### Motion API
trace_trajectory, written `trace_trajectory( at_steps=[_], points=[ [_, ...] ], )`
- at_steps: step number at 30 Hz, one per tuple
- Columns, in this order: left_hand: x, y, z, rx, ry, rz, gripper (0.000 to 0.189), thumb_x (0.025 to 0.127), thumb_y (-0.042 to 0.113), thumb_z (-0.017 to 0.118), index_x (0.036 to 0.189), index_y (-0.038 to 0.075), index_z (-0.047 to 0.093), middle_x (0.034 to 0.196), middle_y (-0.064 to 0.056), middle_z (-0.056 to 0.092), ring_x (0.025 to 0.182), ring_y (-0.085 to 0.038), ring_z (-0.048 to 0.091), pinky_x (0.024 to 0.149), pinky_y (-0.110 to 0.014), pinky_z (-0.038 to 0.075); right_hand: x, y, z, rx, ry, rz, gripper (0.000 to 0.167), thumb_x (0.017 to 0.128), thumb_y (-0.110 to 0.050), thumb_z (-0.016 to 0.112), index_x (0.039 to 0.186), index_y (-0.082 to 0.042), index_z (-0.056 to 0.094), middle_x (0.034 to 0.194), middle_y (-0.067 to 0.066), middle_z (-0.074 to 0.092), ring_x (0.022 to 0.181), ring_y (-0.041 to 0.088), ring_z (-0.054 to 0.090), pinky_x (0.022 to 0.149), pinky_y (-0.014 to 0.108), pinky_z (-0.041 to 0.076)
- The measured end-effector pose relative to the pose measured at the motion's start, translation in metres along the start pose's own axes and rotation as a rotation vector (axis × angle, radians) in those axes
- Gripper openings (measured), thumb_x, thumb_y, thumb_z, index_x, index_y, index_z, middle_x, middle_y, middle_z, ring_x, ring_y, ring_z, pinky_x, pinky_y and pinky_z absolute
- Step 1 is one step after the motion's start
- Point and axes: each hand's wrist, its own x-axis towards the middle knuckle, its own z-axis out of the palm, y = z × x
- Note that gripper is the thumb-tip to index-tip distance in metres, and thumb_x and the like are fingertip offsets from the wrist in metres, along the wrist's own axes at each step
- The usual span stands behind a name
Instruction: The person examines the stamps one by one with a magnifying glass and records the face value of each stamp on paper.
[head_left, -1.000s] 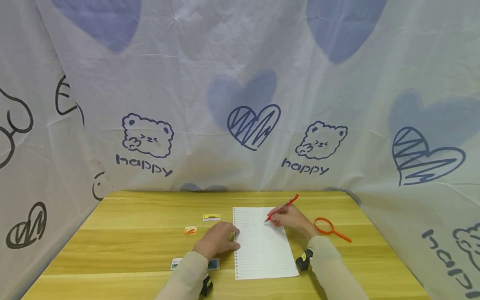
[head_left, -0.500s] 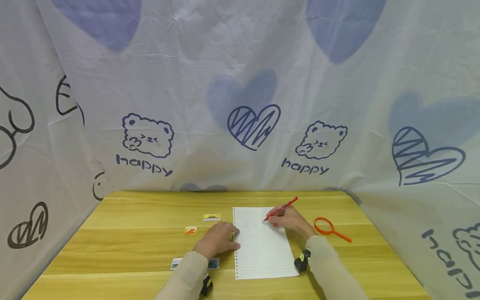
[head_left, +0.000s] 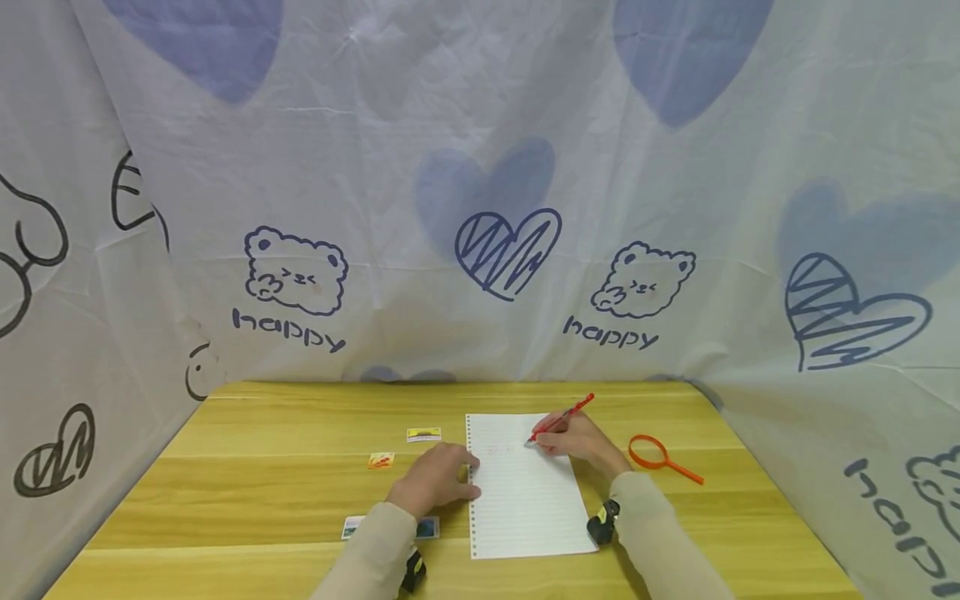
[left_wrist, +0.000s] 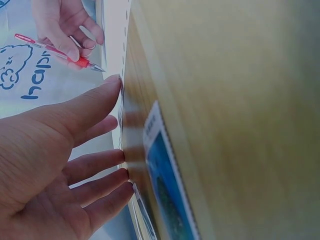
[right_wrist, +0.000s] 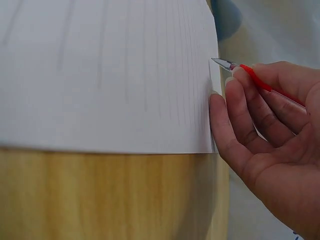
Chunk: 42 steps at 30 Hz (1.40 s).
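A white lined sheet of paper (head_left: 525, 508) with punched holes down its left edge lies on the wooden table. Faint red marks show on one of its upper lines. My right hand (head_left: 572, 435) pinches a red pen (head_left: 573, 409) between thumb and fingers, its tip at the paper just right of those marks. In the right wrist view the pen (right_wrist: 255, 79) tilts back over the hand, and the little finger rests on the sheet. My left hand (head_left: 435, 477) rests at the paper's holed edge, thumb and fingertips touching down with fingers relaxed, as the left wrist view shows.
Small stamp-like pictures lie left of the paper: a yellow one (head_left: 423, 435), an orange one (head_left: 381, 461), and a blue one (head_left: 428, 527) partly under the left sleeve. An orange magnifying glass (head_left: 666, 460) lies right of the right hand. A printed curtain (head_left: 420, 333) hangs behind the table.
The right hand with the pen has shifted very slightly left and the pen's back end has dipped a little. The left hand and the paper have stayed in place.
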Motion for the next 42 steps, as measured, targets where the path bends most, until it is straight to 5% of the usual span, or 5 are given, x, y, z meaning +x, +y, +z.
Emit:
trace_trajectory(
  at_steps=[42],
  points=[
    [-0.0007, 0.0028, -0.0017, -0.015, -0.007, -0.009, 0.043, 0.084, 0.024, 0.086, 0.121, 0.005, 0.075, 0.128, -0.014, 0.073, 0.123, -0.035, 0.066, 0.104, -0.050, 0.054, -0.0007, -0.0039, 0.0016, -0.089, 0.020, 0.020, 0.010, 0.090, -0.017, 0.078, 0.096, -0.010, 0.076, 0.090, 0.005, 0.073, 0.078, 0.017, 0.066, 0.077, 0.030, 0.061]
  ],
)
